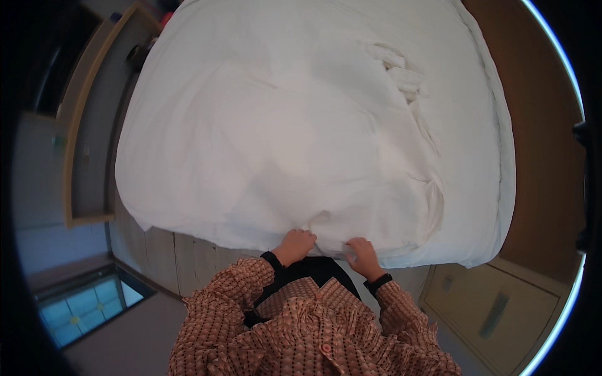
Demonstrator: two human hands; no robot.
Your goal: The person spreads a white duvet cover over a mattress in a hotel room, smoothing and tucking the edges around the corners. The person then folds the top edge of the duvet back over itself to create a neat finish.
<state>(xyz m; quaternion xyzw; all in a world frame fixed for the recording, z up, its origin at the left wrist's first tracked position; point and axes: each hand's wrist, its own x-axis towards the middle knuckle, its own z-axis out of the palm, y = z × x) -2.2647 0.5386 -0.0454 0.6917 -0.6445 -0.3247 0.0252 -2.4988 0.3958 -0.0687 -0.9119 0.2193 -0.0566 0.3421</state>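
A white duvet or bed cover (282, 141) lies over the bed, with its near edge in front of my body. My left hand (297, 244) is at that near edge, fingers curled down on the white fabric and gripping it; a small fold rises beside the fingertips. To its right, my right hand (361, 256) touches the same edge with bent fingers; whether it grips the cloth cannot be told. Bunched folds of white fabric (404, 77) run down the right part of the bed. Both wrists have black bands.
At the right stand a brown headboard or panel (531, 141) and a pale bedside cabinet (491, 308) with a handle. A wood-edged shelf or desk (87, 117) runs along the left. Wooden floor (160, 256) shows below the bed's near left edge.
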